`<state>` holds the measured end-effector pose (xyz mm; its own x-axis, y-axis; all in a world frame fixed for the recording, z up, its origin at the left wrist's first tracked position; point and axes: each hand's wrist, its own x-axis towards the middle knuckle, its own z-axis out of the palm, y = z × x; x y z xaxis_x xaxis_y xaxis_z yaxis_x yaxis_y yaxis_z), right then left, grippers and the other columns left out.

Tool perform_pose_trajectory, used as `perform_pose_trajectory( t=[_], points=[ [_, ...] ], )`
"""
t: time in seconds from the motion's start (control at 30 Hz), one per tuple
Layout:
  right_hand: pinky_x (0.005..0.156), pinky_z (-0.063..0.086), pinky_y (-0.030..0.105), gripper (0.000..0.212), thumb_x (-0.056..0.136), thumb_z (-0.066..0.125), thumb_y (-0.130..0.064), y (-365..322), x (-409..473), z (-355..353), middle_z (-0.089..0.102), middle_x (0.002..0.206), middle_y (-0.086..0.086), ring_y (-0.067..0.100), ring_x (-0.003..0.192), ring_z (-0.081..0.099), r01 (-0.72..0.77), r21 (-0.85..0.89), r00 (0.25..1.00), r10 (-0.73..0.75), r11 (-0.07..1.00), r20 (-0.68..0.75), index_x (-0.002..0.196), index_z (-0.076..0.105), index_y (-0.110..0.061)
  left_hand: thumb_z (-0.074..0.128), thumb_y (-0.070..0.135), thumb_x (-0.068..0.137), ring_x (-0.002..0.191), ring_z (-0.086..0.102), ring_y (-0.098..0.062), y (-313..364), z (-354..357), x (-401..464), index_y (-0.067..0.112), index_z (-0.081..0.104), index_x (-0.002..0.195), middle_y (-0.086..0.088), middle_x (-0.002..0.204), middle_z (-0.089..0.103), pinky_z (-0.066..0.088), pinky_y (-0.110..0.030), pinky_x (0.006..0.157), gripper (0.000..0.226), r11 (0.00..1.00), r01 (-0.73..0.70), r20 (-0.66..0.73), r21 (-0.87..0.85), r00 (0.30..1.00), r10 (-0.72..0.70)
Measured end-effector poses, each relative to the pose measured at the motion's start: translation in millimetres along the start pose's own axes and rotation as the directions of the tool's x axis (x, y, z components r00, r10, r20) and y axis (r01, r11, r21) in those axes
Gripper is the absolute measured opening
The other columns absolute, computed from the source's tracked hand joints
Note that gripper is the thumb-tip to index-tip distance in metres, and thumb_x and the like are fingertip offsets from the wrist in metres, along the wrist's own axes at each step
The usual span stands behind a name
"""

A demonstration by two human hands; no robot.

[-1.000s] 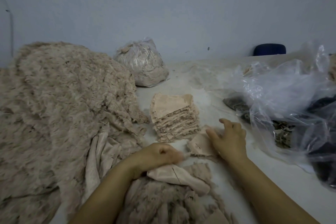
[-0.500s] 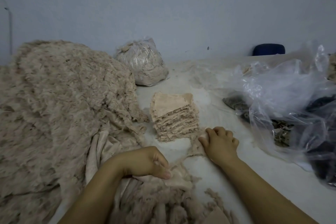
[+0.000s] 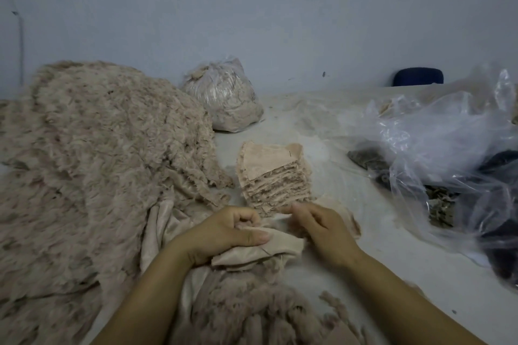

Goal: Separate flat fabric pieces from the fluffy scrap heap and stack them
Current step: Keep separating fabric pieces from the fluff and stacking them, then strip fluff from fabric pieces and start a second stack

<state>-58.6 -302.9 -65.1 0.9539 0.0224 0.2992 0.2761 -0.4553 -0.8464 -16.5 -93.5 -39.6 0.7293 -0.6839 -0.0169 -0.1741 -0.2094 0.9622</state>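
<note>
A big heap of beige fluffy fabric (image 3: 92, 165) covers the left of the table. A neat stack of flat beige pieces (image 3: 273, 176) stands in the middle. Just in front of the stack, my left hand (image 3: 224, 235) grips a flat beige fabric piece (image 3: 269, 249), thumb lying on top of it. My right hand (image 3: 319, 228) is close beside it, fingers curled and pinching the same piece at its far edge. More fluffy scraps (image 3: 252, 314) lie under and in front of my hands.
A tied clear bag of beige scraps (image 3: 224, 101) sits at the back. Crumpled clear plastic bags (image 3: 448, 148) with dark material fill the right side. A dark blue object (image 3: 417, 77) stands by the wall. The white table (image 3: 406, 269) shows at front right.
My right hand drew left from the table beside the stack and met my left hand. Both now hold one flat piece, lifted slightly off the scraps.
</note>
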Motion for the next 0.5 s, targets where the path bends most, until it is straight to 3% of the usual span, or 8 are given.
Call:
perform_pose_trajectory(
  t=[0.03,0.1,0.23,0.3,0.37,0.43,0.5],
  points=[
    [0.074,0.047,0.016,0.034,0.087,0.05,-0.056,-5,-1,5,0.069,0.085,-0.009,0.005,0.082,0.062,-0.051,0.131,0.992,0.036,0.99,0.117,0.086,0.07,-0.028,0.072,0.022,0.078,0.058,0.046,0.002,1,4,1,0.025,0.057,0.065,0.017,0.062,0.051,0.038,-0.012,0.054,0.02,1.0,-0.013,-0.001,-0.018,1.0,0.013],
    [0.07,0.049,0.022,0.024,0.082,0.065,-0.047,-7,-1,10,0.068,0.081,-0.003,0.009,0.075,0.06,-0.103,0.259,0.978,0.05,0.96,0.202,0.084,0.069,-0.023,0.07,0.019,0.083,0.058,0.046,0.002,1,8,4,0.024,0.052,0.068,0.017,0.062,0.051,0.038,-0.012,0.054,0.024,0.998,-0.038,-0.019,-0.049,0.999,0.037],
    [0.048,0.035,0.016,0.014,0.079,0.068,-0.027,-9,1,7,0.051,0.056,-0.001,0.006,0.049,0.042,-0.121,0.375,0.992,0.103,0.919,0.067,0.072,0.062,-0.017,0.065,0.034,0.079,0.063,0.054,-0.002,1,12,10,0.02,0.06,0.077,0.014,0.067,0.061,0.042,-0.013,0.055,0.015,0.991,-0.032,-0.168,-0.133,0.986,0.01],
    [0.047,0.031,0.014,0.017,0.088,0.063,-0.016,-8,1,6,0.044,0.053,-0.007,0.003,0.047,0.035,-0.095,0.364,0.994,0.108,0.927,-0.017,0.073,0.057,-0.013,0.064,0.045,0.076,0.076,0.062,-0.007,-2,10,11,0.021,0.068,0.087,0.01,0.081,0.069,0.047,-0.014,0.063,0.027,0.965,-0.02,-0.201,-0.263,0.979,-0.035],
    [0.05,0.036,0.013,0.02,0.092,0.058,-0.014,-8,2,5,0.047,0.055,-0.009,0.002,0.05,0.041,-0.108,0.396,0.989,0.138,0.912,-0.047,0.072,0.054,-0.011,0.073,0.054,0.07,0.089,0.068,-0.007,-3,9,8,0.023,0.072,0.094,0.008,0.095,0.073,0.05,-0.015,0.069,0.039,0.927,0.011,-0.125,-0.375,0.99,-0.063],
    [0.052,0.041,0.015,0.024,0.094,0.054,-0.013,-7,2,4,0.052,0.057,-0.006,0.005,0.054,0.047,-0.158,0.511,0.98,0.197,0.845,-0.022,0.07,0.051,-0.012,0.083,0.043,0.062,0.083,0.068,-0.009,-5,7,6,0.021,0.075,0.086,0.005,0.091,0.073,0.051,-0.017,0.065,0.034,0.934,0.035,-0.074,-0.355,0.995,-0.066],
    [0.051,0.042,0.019,0.025,0.094,0.053,-0.012,-9,2,3,0.053,0.058,-0.001,0.009,0.055,0.049,-0.221,0.637,0.963,0.269,0.739,0.023,0.069,0.051,-0.011,0.079,0.026,0.063,0.072,0.062,-0.014,-6,6,7,0.016,0.069,0.075,-0.001,0.08,0.068,0.05,-0.019,0.06,0.019,0.938,0.028,-0.125,-0.345,0.989,-0.075]
  ],
)
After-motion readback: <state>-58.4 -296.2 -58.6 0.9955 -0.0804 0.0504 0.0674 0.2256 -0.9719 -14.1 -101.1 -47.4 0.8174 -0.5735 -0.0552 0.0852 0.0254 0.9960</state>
